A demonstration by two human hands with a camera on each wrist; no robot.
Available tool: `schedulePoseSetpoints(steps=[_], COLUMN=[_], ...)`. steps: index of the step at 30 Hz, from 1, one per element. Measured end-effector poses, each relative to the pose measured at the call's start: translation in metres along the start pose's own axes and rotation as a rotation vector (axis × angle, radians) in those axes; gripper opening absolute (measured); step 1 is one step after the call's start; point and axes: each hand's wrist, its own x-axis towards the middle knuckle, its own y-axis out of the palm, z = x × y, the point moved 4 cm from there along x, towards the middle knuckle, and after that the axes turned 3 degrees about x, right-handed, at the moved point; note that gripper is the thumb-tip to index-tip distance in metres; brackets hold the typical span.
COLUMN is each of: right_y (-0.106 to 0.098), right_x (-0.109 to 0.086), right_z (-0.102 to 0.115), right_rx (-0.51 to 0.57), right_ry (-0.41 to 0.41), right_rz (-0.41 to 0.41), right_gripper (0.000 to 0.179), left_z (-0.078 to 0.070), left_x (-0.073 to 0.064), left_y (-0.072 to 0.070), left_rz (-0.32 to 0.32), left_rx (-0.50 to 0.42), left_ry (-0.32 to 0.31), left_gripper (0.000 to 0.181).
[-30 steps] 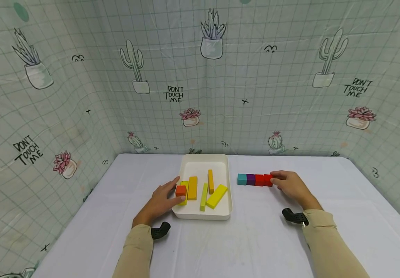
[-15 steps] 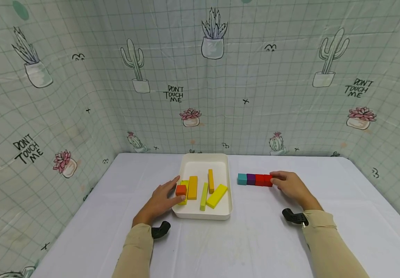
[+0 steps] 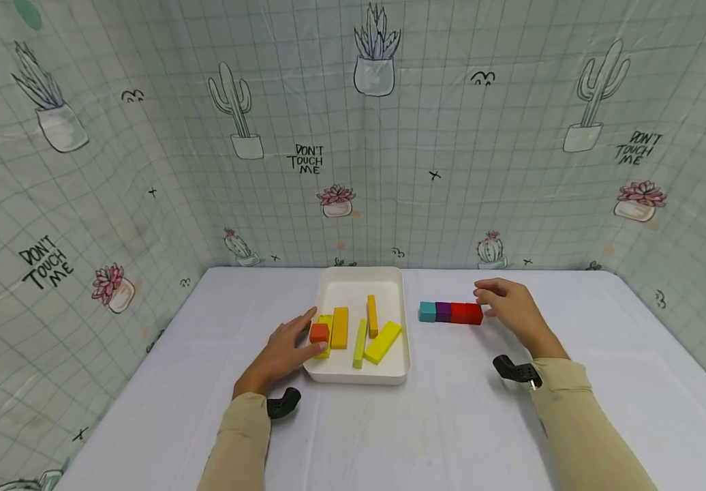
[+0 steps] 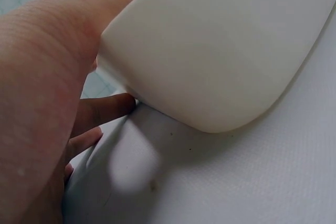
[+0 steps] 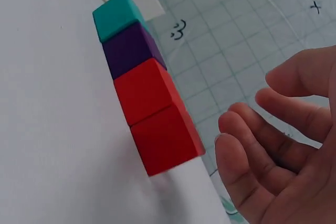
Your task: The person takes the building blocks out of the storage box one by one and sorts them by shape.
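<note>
In the head view my left hand point(image 3: 279, 354) holds the left edge of a white tray point(image 3: 356, 377), thumb over the rim and other fingers outside. Up close in the left wrist view, a fingertip meets the base of the tray's outer wall. Cubes stand in a row right of the tray: a teal cube point(image 3: 427, 311), a purple cube point(image 3: 443, 312) and two red cubes point(image 5: 168, 141), side by side. Just off the row's right end is my right hand point(image 3: 511, 307), fingers loosely bent, holding nothing; the right wrist view shows a gap between fingertips and cubes.
Inside the tray lie an orange-red cube point(image 3: 319, 333), an orange-yellow block point(image 3: 340, 329), a thin orange-yellow stick point(image 3: 372, 316), a lime stick point(image 3: 360, 344) and a yellow block point(image 3: 383, 343). A patterned cloth point(image 3: 426, 136) hangs behind the white table point(image 3: 439, 429).
My right hand has let go of the end red cube and lifted slightly up and away. The row of cubes stays together; the left hand keeps its place on the tray.
</note>
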Motion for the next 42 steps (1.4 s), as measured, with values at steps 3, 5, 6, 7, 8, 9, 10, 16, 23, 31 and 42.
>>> schedulePoseSetpoints(steps=[3,5,6,7,8,9,10,16,23,31,42], right_y=[0.006,0.012,0.015,0.019,0.023,0.028,0.032,0.060,0.088,0.115,0.145], right_x=[0.003,0.004,0.005,0.006,0.007,0.008,0.009,0.012,0.013,0.017,0.013], right_z=[0.009,0.013,0.016,0.017,0.019,0.021,0.023,0.036,0.053,0.067,0.081], right_rx=[0.083,0.141,0.171,0.199,0.221,0.239,0.251,0.271,0.281,0.276,0.304], right_ry=[-0.003,0.007,0.010,0.015,0.020,0.024,0.024,0.009,-0.006,-0.017,-0.031], right_rz=[0.028,0.050,0.060,0.069,0.076,0.082,0.089,0.148,0.217,0.310,0.381], right_gripper=[0.050,0.050,0.050,0.049,0.049,0.049,0.048,0.042,0.038,0.041,0.041], left_z=[-0.001,-0.002,-0.002,-0.002,-0.003,-0.003,-0.003,-0.002,-0.002,-0.002,0.001], left_x=[0.001,0.001,0.001,0.001,0.001,0.000,0.000,-0.002,-0.006,-0.009,-0.011], left_y=[-0.001,-0.002,-0.002,-0.002,-0.002,-0.002,-0.002,-0.001,0.001,0.003,0.003], left_rz=[0.001,0.003,0.003,0.003,0.002,0.001,0.000,0.000,0.017,0.031,0.044], left_rx=[0.000,0.003,0.008,0.012,0.014,0.015,0.015,0.023,0.009,-0.007,-0.048], left_ry=[0.009,0.010,0.012,0.015,0.018,0.020,0.021,0.013,0.013,0.013,-0.001], left_gripper=[0.085,0.085,0.084,0.085,0.085,0.085,0.085,0.084,0.085,0.087,0.086])
